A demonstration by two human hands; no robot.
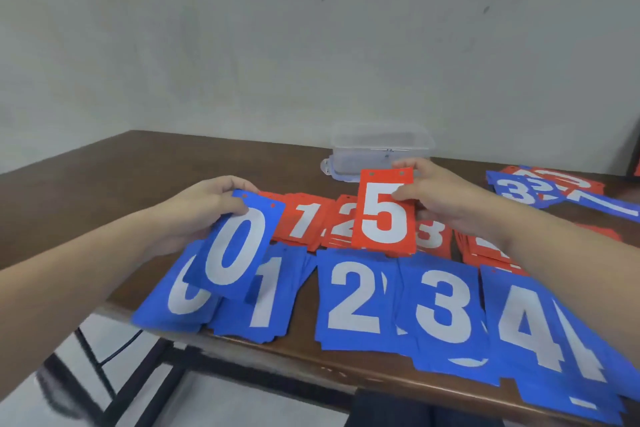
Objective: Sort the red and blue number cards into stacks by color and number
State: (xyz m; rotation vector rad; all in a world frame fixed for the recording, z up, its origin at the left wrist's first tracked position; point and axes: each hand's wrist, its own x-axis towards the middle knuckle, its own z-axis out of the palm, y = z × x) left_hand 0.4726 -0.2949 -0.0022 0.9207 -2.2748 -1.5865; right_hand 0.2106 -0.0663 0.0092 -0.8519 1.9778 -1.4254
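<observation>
while both hands were raised over the table, the head view caught the sort mid-placement, two cards in the air at once. left hand pinched a blue 0 card by its top left corner, thumb on the face and fingers curled behind; the card hung tilted just above the blue 0 stack at the near left edge. right hand pinched a red 5 card by its upper right edge, thumb pressed on the face, fingers behind, card held nearly upright over the red row.

layout noted: near row of blue stacks, 0, blue 1 stack, blue 2 stack, blue 3 stack, blue 4 stack. far row of red stacks, red 1 stack, red 2 stack, red 3 stack, and one more under the right forearm, digit hidden. unsorted pile of mixed red and blue cards lay far right. clear plastic box stood behind the red row.

judgement: step in hand was dropping the blue 0 onto its matching stack, which needs only a short lowering and squaring. no red 5 stack was visible, so the red card likely calls for starting a new spot at the right end of the red row, beyond the hidden stack. much of the pile remained unsorted.
</observation>
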